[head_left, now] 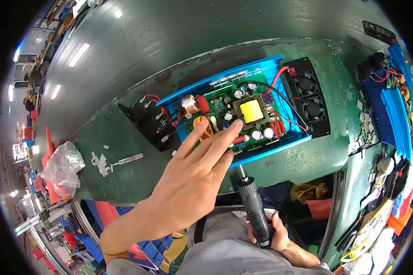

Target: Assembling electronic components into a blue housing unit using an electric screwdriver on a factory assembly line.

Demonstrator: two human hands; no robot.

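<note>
1. Left hand [192, 176]: back uppermost, fingers extended and slightly spread, over the near side of the circuit board [218, 103]; whether the fingertips press on it, cannot tell.
2. Right hand [281, 236]: lower and to the right of the left, fingers wrapped around a black screwdriver [254, 211], metal tip upward, near the blue case [273, 149].
3. Blue case: beneath and beyond the left fingers, open-topped, containing the green board.
4. Yellow block [251, 111]: on the board, just past the left fingertips.
5. Fan panel [314, 107]: black, two fans, wired, beyond both hands, rightward.
6. Black panel [144, 121]: beyond the left hand, leftward, red wires.
7. Tweezers [129, 159]: left of the left hand, near white pieces [99, 162].
8. Plastic bag [64, 167]: clear, farther left.
9. Tabletop [307, 158]: green, beyond the right hand.
</note>
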